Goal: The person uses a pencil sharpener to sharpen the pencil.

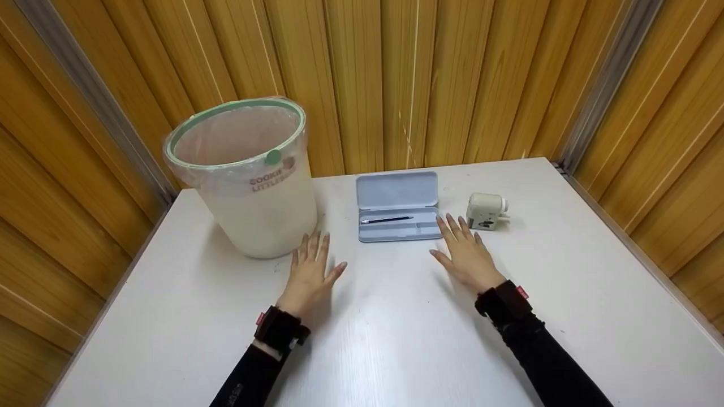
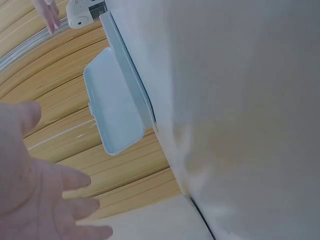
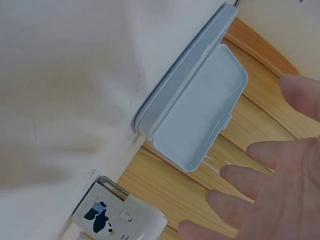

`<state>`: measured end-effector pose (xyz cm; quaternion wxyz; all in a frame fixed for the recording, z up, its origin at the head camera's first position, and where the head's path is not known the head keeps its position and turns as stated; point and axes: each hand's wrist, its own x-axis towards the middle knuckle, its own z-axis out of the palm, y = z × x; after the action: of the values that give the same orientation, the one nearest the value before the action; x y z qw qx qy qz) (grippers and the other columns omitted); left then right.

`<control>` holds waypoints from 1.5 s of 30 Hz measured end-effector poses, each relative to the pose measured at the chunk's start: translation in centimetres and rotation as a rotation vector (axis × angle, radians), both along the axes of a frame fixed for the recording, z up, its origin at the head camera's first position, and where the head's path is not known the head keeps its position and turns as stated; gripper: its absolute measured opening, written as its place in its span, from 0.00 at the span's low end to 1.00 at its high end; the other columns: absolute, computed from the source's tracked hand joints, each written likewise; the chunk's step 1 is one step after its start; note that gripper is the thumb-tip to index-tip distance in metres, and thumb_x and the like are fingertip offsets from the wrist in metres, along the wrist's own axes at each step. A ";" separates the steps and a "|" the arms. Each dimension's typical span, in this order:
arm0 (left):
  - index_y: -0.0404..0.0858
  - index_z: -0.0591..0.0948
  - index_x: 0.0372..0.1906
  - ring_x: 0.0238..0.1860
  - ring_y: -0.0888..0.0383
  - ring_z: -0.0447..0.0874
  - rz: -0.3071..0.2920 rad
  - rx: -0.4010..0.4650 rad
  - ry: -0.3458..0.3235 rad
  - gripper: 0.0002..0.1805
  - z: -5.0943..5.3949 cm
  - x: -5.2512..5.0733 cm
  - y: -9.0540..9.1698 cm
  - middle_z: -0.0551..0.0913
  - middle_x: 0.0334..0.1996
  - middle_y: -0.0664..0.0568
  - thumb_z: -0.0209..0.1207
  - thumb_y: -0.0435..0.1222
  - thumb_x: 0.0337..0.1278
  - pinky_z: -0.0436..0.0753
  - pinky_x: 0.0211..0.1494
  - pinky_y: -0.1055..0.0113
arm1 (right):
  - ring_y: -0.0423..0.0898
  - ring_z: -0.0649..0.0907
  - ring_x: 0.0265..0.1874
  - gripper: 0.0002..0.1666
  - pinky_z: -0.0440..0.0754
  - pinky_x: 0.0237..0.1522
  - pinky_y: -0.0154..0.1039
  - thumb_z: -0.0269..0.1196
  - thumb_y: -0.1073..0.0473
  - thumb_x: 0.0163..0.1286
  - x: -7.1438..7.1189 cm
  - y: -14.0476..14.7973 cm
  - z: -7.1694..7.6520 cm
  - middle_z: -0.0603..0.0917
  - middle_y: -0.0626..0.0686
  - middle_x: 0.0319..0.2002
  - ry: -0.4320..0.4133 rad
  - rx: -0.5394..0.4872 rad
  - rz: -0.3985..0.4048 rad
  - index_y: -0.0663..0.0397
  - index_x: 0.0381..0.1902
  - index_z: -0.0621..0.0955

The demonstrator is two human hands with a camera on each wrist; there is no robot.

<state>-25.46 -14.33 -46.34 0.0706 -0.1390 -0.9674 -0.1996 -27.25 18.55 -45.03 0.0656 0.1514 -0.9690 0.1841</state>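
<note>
An open blue pencil case lies at the table's back with its lid raised, and a dark pen rests in its tray. The left hand, palm down with fingers spread, is in front of the bin and holds nothing. The right hand has its fingers spread too, between the case's right end and a small cream-coloured device. In the left wrist view the left hand is apart from the case. The right wrist view shows the right hand empty, near the case and the device.
A tall cream bin with a green rim and a clear liner stands at the back left of the white table. Wood-patterned panels rise behind the table and along its sides.
</note>
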 end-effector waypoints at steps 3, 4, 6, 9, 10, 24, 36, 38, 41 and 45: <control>0.28 0.51 0.76 0.77 0.32 0.42 -0.048 0.075 -0.068 0.42 0.1 -0.6 0.4 0.45 0.77 0.30 0.49 0.52 0.72 0.49 0.77 0.36 | 0.68 0.54 0.75 0.41 0.58 0.71 0.68 0.54 0.51 0.75 -0.9 -0.2 0.0 0.55 0.68 0.76 0.007 -0.058 0.004 0.64 0.77 0.54; 0.28 0.51 0.76 0.77 0.32 0.43 -0.055 0.099 -0.088 0.42 0.2 -0.8 0.5 0.45 0.77 0.30 0.49 0.51 0.72 0.50 0.78 0.38 | 0.68 0.55 0.75 0.41 0.59 0.71 0.66 0.55 0.51 0.75 -1.2 -0.3 0.0 0.57 0.69 0.75 0.018 -0.079 0.004 0.64 0.76 0.54; 0.27 0.52 0.76 0.77 0.33 0.47 -0.068 0.141 -0.109 0.41 0.3 -1.4 0.8 0.47 0.77 0.30 0.49 0.50 0.72 0.53 0.78 0.41 | 0.68 0.61 0.73 0.39 0.64 0.70 0.64 0.56 0.53 0.74 -2.0 -0.6 0.1 0.62 0.70 0.72 0.060 -0.123 0.001 0.66 0.75 0.58; 0.25 0.56 0.74 0.75 0.34 0.56 -0.083 0.195 -0.094 0.38 0.5 -2.6 1.5 0.55 0.74 0.29 0.52 0.46 0.71 0.60 0.77 0.45 | 0.67 0.72 0.66 0.34 0.71 0.67 0.60 0.59 0.56 0.72 -3.3 -0.9 0.2 0.72 0.71 0.65 0.139 -0.178 -0.019 0.70 0.69 0.67; 0.24 0.59 0.73 0.73 0.35 0.59 -0.087 0.208 -0.081 0.37 0.5 -3.1 1.7 0.59 0.73 0.29 0.53 0.45 0.70 0.61 0.76 0.46 | 0.67 0.74 0.63 0.32 0.73 0.66 0.59 0.60 0.57 0.71 -3.7 -1.0 0.3 0.75 0.72 0.62 0.160 -0.192 -0.028 0.71 0.67 0.70; 0.20 0.75 0.59 0.53 0.39 0.85 0.026 0.364 -0.056 0.23 -0.4 -8.9 4.9 0.81 0.53 0.29 0.58 0.31 0.62 0.82 0.60 0.53 | 0.69 0.84 0.47 0.15 0.82 0.50 0.59 0.65 0.71 0.61 -7.9 -1.2 -0.5 0.84 0.74 0.45 0.085 -0.174 -0.167 0.78 0.45 0.80; 0.26 0.82 0.52 0.54 0.41 0.84 0.052 0.349 -0.064 0.18 -1.8 -10.5 5.7 0.86 0.47 0.35 0.61 0.27 0.56 0.80 0.62 0.53 | 0.71 0.84 0.45 0.08 0.82 0.49 0.61 0.62 0.73 0.61 -9.1 -1.0 -1.5 0.84 0.76 0.41 -0.021 -0.137 -0.260 0.78 0.35 0.81; 0.28 0.83 0.52 0.54 0.42 0.84 0.067 0.349 -0.065 0.18 -1.9 -10.5 5.7 0.87 0.47 0.36 0.63 0.27 0.55 0.80 0.62 0.53 | 0.71 0.84 0.45 0.07 0.82 0.49 0.61 0.60 0.74 0.61 -9.2 -1.0 -1.6 0.84 0.76 0.41 -0.027 -0.133 -0.265 0.78 0.35 0.81; 0.29 0.83 0.53 0.55 0.42 0.83 0.105 0.352 -0.087 0.19 -1.9 -10.5 5.7 0.87 0.47 0.37 0.65 0.29 0.54 0.78 0.64 0.54 | 0.70 0.84 0.44 0.08 0.82 0.48 0.61 0.58 0.74 0.61 -9.3 -1.1 -1.7 0.84 0.76 0.41 -0.031 -0.135 -0.269 0.77 0.35 0.82; 0.29 0.82 0.54 0.54 0.42 0.83 0.124 0.344 -0.108 0.22 -1.7 -10.5 5.7 0.87 0.47 0.38 0.69 0.31 0.52 0.78 0.64 0.55 | 0.70 0.85 0.43 0.10 0.83 0.46 0.60 0.55 0.75 0.61 -9.4 -1.0 -1.8 0.84 0.75 0.40 -0.030 -0.135 -0.271 0.77 0.34 0.82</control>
<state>-35.98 -8.61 -48.06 0.0532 -0.0541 -0.9281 -0.3645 -36.61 17.51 -46.79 0.0852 0.0119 -0.9668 0.2408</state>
